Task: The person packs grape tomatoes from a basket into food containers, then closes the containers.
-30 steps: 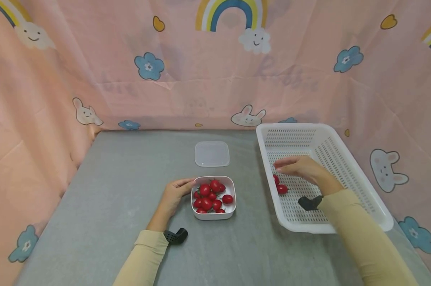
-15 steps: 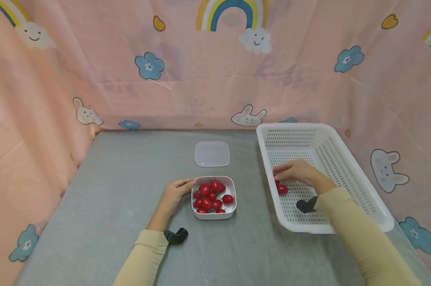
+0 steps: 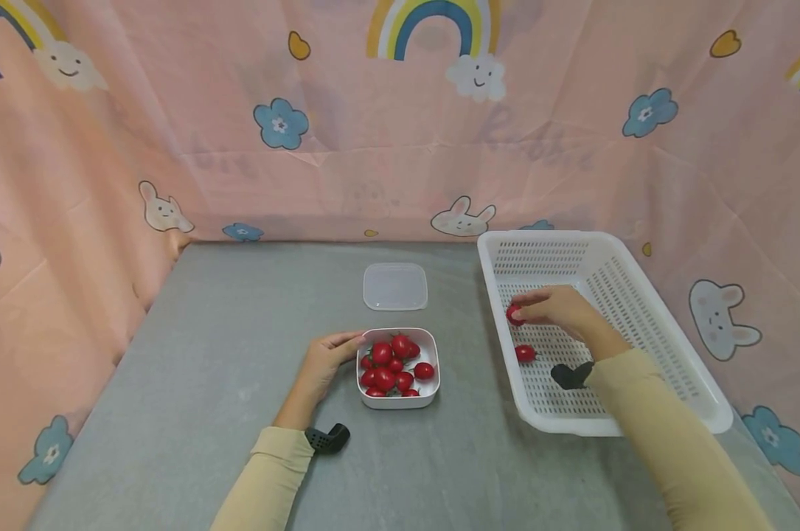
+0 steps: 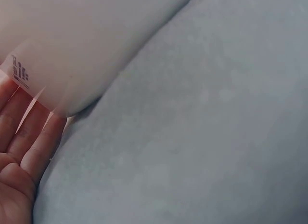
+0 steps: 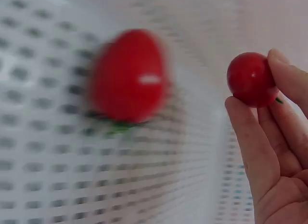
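In the head view my right hand (image 3: pixel 562 310) pinches a cherry tomato (image 3: pixel 515 315) between thumb and fingertips, inside the white perforated basket (image 3: pixel 661 324). The right wrist view shows this held tomato (image 5: pixel 251 79) raised off the basket floor, and another cherry tomato (image 5: pixel 130 77) lying there, blurred. That second tomato (image 3: pixel 525 354) sits near the basket's left wall. My left hand (image 3: pixel 321 365) touches the left side of a small white box (image 3: pixel 400 403) holding several cherry tomatoes (image 3: pixel 385 379). The left wrist view has its nearly straight fingers (image 4: pixel 41 142) against the box wall (image 4: pixel 96 46).
A clear plastic lid (image 3: pixel 395 286) lies flat on the grey tabletop (image 3: pixel 240 317) behind the box. A pink patterned curtain (image 3: pixel 346 169) hangs along the back and both sides. The basket's left rim (image 3: pixel 501 324) stands between the right hand and the box.
My right hand reached down to the farther of the two tomatoes in the basket, took hold of it and raised it slightly. The left hand and the box stayed in place.
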`<state>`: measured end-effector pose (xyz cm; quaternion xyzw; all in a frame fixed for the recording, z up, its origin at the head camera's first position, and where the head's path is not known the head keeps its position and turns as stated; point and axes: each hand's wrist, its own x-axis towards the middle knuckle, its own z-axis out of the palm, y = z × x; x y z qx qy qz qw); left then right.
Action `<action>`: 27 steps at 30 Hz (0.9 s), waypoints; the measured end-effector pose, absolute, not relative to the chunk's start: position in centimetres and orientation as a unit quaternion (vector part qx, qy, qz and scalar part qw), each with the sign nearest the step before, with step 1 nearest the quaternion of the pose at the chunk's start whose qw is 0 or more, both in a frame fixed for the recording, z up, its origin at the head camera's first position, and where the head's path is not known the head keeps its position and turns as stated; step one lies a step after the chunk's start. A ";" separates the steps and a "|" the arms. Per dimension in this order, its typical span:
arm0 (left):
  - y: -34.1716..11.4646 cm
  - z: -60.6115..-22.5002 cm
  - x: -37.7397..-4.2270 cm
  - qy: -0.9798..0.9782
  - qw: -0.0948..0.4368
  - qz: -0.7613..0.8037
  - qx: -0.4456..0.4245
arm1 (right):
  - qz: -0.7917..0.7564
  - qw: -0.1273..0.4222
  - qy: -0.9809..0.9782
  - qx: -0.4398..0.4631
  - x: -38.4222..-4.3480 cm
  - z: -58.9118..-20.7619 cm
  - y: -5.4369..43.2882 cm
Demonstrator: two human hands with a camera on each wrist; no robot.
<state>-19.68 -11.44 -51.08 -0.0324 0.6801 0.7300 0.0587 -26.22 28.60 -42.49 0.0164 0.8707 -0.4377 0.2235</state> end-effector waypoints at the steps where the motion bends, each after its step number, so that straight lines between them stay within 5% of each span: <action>1: -11.4 -51.1 -19.7 0.680 0.059 0.730 -0.032 | -0.448 0.214 0.868 0.020 -26.2 -42.1 28.8; 9: -11.5 -51.3 -19.8 0.685 0.066 0.725 -0.035 | -0.583 0.158 0.797 -0.005 -25.3 -38.4 27.6; 27: -11.4 -51.2 -19.7 0.684 0.069 0.726 -0.031 | -0.608 0.168 0.776 -0.022 -22.2 -36.8 18.1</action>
